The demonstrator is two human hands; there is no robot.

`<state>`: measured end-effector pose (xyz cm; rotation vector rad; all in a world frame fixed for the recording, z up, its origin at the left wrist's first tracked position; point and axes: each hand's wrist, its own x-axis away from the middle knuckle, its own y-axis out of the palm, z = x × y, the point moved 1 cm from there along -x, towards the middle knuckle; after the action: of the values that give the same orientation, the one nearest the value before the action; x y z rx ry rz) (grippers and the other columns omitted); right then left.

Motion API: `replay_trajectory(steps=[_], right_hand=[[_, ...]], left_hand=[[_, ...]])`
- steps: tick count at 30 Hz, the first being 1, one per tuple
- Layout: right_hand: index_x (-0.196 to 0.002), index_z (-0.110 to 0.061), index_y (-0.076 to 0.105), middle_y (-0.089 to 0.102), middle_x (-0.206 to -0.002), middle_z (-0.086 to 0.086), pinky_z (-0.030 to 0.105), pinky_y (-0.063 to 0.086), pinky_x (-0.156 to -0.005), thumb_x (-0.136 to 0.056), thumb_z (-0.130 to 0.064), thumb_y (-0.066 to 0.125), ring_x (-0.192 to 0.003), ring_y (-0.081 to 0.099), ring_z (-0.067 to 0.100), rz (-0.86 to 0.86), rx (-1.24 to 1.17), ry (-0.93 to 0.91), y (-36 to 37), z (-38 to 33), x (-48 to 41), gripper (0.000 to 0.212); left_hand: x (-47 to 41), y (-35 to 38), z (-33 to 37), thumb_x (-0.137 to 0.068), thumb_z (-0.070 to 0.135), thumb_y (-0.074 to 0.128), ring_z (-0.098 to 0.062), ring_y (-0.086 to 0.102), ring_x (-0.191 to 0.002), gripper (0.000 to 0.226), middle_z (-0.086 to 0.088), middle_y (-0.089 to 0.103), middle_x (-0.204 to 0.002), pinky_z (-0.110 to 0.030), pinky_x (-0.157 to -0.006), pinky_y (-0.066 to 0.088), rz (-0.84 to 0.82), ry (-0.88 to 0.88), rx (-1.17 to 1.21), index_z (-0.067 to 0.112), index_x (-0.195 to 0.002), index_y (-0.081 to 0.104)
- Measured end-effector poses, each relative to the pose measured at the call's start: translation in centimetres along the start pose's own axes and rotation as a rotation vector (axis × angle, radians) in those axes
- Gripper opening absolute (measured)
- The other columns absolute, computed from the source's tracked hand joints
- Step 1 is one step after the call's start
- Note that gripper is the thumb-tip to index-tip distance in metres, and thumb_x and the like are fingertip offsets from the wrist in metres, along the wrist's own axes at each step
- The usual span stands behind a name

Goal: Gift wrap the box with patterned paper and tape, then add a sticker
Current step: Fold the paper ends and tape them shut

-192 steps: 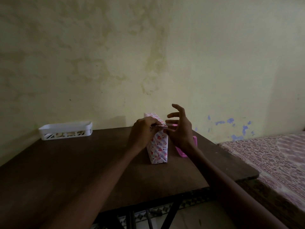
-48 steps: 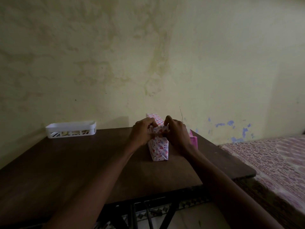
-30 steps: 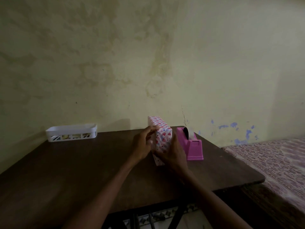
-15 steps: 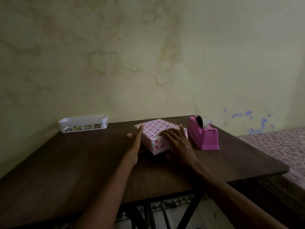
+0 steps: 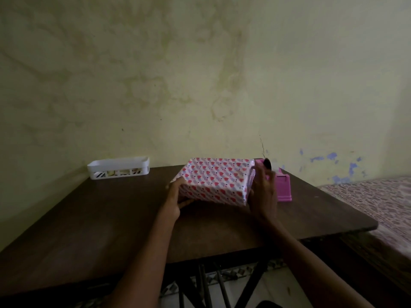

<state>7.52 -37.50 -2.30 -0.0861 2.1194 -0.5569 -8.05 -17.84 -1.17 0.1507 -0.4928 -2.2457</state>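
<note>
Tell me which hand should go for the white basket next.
Left, probably. The white basket sits at the table's far left, on the left hand's side. The right hand rests against the wrapped box's right end, so it would have to cross over the box.

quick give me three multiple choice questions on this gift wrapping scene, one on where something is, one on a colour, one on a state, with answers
1. Where does the white basket stand?
A) at the far left of the table, by the wall
B) at its near right corner
C) on the floor

2. What colour is the tape dispenser?
A) blue
B) green
C) pink

3. What state is the box in?
A) bare cardboard
B) covered in heart-patterned paper, held between both hands
C) lying untouched

Answers:
1 A, it stands at the back edge, left of the box.
2 C, its body is pink.
3 B, the left hand grips its left end and the right hand lies against its right end.
</note>
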Motion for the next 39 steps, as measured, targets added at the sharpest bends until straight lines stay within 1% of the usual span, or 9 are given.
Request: replay_trajectory(steps=[3,5,9,14,18,21,25,33,39], right_hand=[[-0.127,-0.01,0.052,0.063,-0.117,0.004,0.017,0.051,-0.061,-0.092,-0.002,0.06,-0.095,0.067,0.016,-0.082,-0.31,0.284,-0.7,0.5,-0.1,0.036],[-0.12,-0.01,0.057,0.067,-0.114,0.004,0.019,0.054,-0.063,-0.098,-0.006,0.047,-0.093,0.069,0.015,-0.171,-0.575,0.378,-0.7,1.0,-0.2,0.023],[-0.141,-0.024,0.044,0.059,-0.127,0.001,0.039,0.053,-0.084,-0.092,-0.049,0.056,-0.111,0.062,0.021,-0.372,-0.972,0.577,-0.3,1.0,-0.6,0.055],[-0.137,-0.026,0.032,0.054,-0.126,-0.002,0.034,0.057,-0.081,-0.088,-0.025,0.068,-0.108,0.063,0.018,-0.361,-0.869,0.45,-0.3,0.8,-0.2,0.061],[-0.136,-0.032,0.039,0.057,-0.128,-0.001,0.043,0.057,-0.088,-0.09,-0.034,0.062,-0.109,0.065,0.019,-0.374,-0.83,0.377,-0.6,1.0,-0.1,0.051],[-0.131,-0.035,0.043,0.058,-0.125,-0.008,0.041,0.056,-0.09,-0.097,-0.027,0.056,-0.113,0.063,0.017,-0.382,-0.774,0.306,-0.4,0.7,-0.3,0.038],[-0.145,-0.022,0.034,0.048,-0.138,0.0,0.045,0.049,-0.099,-0.1,-0.024,0.052,-0.123,0.053,0.021,-0.395,-0.695,0.31,-0.1,0.8,-0.4,0.049],[-0.133,-0.02,0.039,0.054,-0.128,0.001,0.023,0.051,-0.073,-0.092,-0.022,0.064,-0.102,0.06,0.011,-0.441,-0.651,0.341,0.4,0.9,-0.2,0.048],[-0.138,-0.027,0.042,0.056,-0.127,-0.009,0.034,0.054,-0.088,-0.084,-0.027,0.075,-0.11,0.06,0.013,-0.49,-0.627,0.298,0.3,1.0,-0.1,0.063]], left_hand=[[0.0,0.8,-0.1,-0.092,0.013,0.055,-0.02,0.056,-0.092,0.046,-0.022,0.051,-0.135,-0.044,-0.089,0.052,0.004,0.012,-0.047,0.006,-0.136,0.047],[-0.2,1.0,-0.2,-0.093,0.009,0.053,-0.019,0.057,-0.091,0.042,-0.022,0.054,-0.132,-0.038,-0.087,0.054,0.039,0.025,-0.083,0.002,-0.134,0.047],[-0.4,0.9,-0.6,-0.078,0.019,0.074,-0.025,0.059,-0.103,0.07,-0.008,0.057,-0.118,-0.043,-0.085,0.054,0.159,0.083,-0.079,0.019,-0.139,0.039],[-0.1,1.3,-0.3,-0.085,0.041,0.071,-0.012,0.055,-0.084,0.043,-0.001,0.057,-0.104,-0.026,-0.061,0.04,0.251,0.185,-0.245,0.021,-0.116,0.049],[0.2,1.3,-0.4,-0.088,0.049,0.064,-0.004,0.053,-0.078,0.04,0.002,0.058,-0.097,-0.023,-0.057,0.038,0.282,0.265,-0.298,0.02,-0.112,0.052],[0.4,1.0,-0.5,-0.092,0.051,0.056,-0.008,0.056,-0.087,0.046,-0.002,0.062,-0.112,-0.023,-0.062,0.042,0.302,0.414,-0.44,0.019,-0.124,0.055],[1.1,1.2,-0.3,-0.095,0.05,0.051,-0.01,0.053,-0.099,0.054,0.003,0.056,-0.118,-0.028,-0.075,0.044,0.284,0.491,-0.543,0.019,-0.139,0.047],[1.0,-0.4,0.2,-0.095,0.058,0.042,-0.011,0.064,-0.084,0.042,-0.002,0.066,-0.1,-0.039,-0.075,0.058,0.332,0.607,-0.641,0.023,-0.109,0.061],[0.8,-1.4,0.5,-0.1,0.034,0.05,-0.022,0.053,-0.119,0.056,-0.01,0.046,-0.141,-0.049,-0.095,0.05,0.285,0.496,-0.607,0.02,-0.149,0.026]])
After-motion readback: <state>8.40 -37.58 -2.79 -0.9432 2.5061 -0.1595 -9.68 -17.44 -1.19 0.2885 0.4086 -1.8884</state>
